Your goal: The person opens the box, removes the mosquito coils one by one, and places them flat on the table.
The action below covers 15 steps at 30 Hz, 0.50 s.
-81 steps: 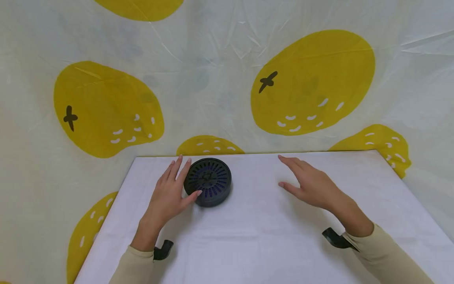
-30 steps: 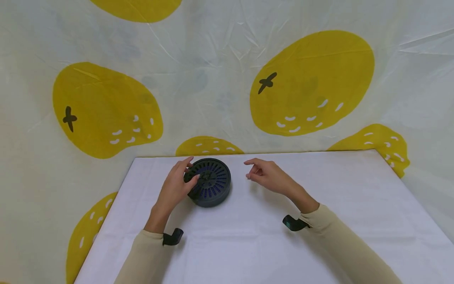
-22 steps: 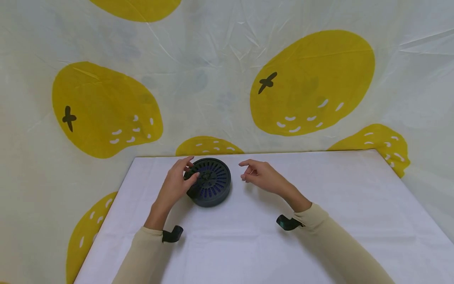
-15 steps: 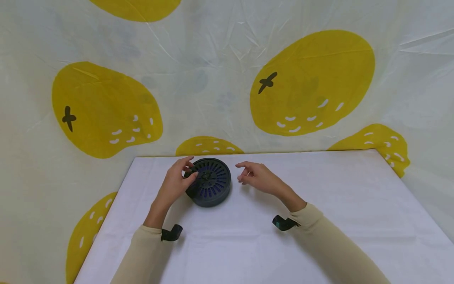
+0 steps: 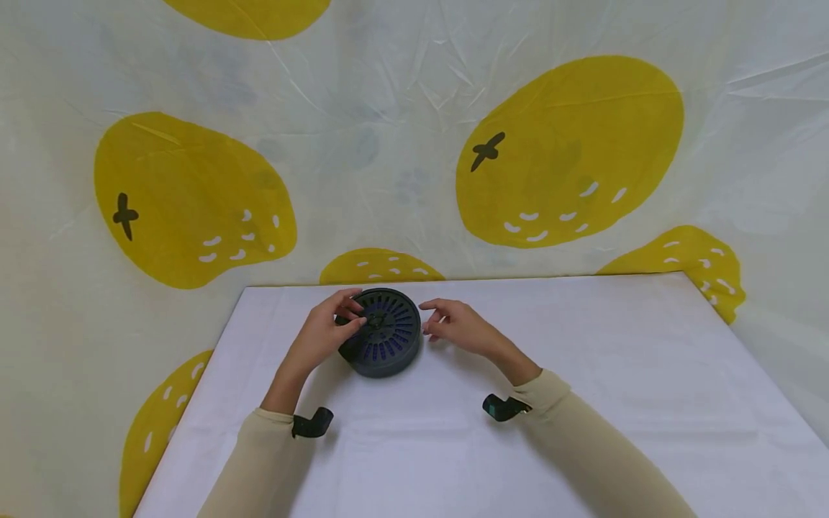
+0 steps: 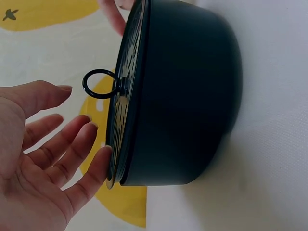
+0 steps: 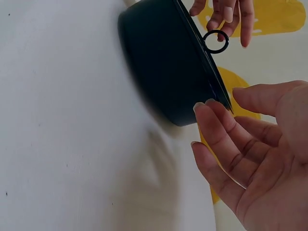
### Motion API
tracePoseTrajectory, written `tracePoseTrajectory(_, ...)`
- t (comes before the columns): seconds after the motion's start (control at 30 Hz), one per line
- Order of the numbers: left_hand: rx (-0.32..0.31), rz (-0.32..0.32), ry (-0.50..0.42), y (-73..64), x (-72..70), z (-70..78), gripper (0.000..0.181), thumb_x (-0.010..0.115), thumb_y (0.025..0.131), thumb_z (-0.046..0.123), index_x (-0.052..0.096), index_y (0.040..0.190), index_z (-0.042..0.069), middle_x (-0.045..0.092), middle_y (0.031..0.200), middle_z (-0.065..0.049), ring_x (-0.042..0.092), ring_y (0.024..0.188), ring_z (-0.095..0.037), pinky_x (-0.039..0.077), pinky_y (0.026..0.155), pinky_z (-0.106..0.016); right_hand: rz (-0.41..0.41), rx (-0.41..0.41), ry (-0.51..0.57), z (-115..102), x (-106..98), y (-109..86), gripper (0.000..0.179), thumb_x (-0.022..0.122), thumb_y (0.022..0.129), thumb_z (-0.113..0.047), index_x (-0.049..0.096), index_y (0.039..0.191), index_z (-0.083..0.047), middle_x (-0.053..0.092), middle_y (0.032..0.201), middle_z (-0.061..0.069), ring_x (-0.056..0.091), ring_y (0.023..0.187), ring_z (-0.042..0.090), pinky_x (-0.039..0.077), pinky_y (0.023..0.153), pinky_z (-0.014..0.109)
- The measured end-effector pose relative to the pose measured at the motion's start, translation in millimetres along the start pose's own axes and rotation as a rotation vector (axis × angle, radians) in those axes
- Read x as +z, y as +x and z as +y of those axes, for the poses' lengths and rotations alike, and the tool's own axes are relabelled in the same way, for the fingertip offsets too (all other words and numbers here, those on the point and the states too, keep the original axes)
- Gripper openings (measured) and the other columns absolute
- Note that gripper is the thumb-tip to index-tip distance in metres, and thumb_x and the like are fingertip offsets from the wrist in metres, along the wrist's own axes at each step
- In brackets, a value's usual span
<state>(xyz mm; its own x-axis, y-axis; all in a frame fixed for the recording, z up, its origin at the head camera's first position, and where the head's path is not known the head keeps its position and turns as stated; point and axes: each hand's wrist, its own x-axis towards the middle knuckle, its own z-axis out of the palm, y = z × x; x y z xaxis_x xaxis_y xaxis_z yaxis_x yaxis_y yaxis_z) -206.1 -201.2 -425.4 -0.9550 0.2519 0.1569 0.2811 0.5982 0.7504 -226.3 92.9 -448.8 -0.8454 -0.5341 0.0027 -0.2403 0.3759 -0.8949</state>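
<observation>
A round dark tin (image 5: 384,367) stands on the white table, topped by a slotted lid (image 5: 395,327). From the lid's centre rises a small ring handle (image 6: 84,83), plain in both wrist views. My left hand (image 5: 320,331) is over the lid's left side with fingers loosely bent; in the left wrist view one fingertip is right at the lid's rim and the thumb is apart from the ring. At the tin's right side is my right hand (image 5: 460,327), fingers spread and relaxed. In the right wrist view its fingertips overlap the lid's edge. Neither hand grips anything.
The white-covered table (image 5: 583,345) ends at a back edge just behind the tin. Beyond it hangs a pale cloth (image 5: 388,180) printed with large yellow fruit shapes. A small black camera mount (image 5: 313,423) sits at each wrist.
My right hand has come left from well out on the table to the tin's right side. The left hand has shifted slightly inward over the lid, fingers more bent. The tin has stayed put.
</observation>
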Motion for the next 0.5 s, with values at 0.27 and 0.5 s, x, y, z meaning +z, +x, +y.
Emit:
tracePoseTrajectory(0.27, -0.01, -0.069, -0.028, 2.1, 2.4, -1.7, 0.051, 0.073, 0.093, 0.01, 0.056, 0.141, 0.007, 0.067, 0.113, -0.009, 0.066, 0.099, -0.023, 0.058, 0.085, -0.04, 0.023, 0.048, 0.037, 1.8, 8.0, 7.4, 0.046, 0.064, 0.099, -0.013, 0.054, 0.142, 0.001, 0.07, 0.097, 0.02, 0.072, 0.086, 0.039, 0.061, 0.077, 0.042)
tracePoseTrajectory(0.5, -0.015, -0.09, -0.016, 2.7, 4.5, -1.9, 0.049, 0.072, 0.094, 0.01, 0.057, 0.14, 0.008, 0.066, 0.112, -0.008, 0.066, 0.099, -0.023, 0.058, 0.086, -0.04, 0.044, 0.07, 0.093, 3.0, 12.8, 10.6, 0.048, 0.065, 0.098, -0.012, 0.053, 0.142, 0.001, 0.069, 0.094, 0.015, 0.07, 0.086, 0.042, 0.061, 0.081, 0.048)
